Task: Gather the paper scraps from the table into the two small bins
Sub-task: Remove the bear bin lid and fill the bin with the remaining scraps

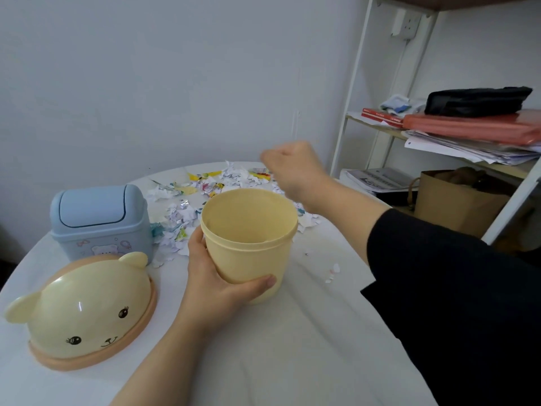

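My left hand grips the lidless yellow bin by its side, holding it tilted just above the white table. The bin's inside looks bare. Its bear-face dome lid lies on the table at the left. A blue bin with a swing lid stands behind the dome lid. A heap of white and coloured paper scraps covers the far part of the table. My right hand hovers above the heap's right side, fingers curled into a fist; whether it holds scraps is hidden.
A few stray scraps lie right of the yellow bin. A white shelf rack stands at the right with papers, red folders and a black bag. A brown paper bag sits on the floor beneath it.
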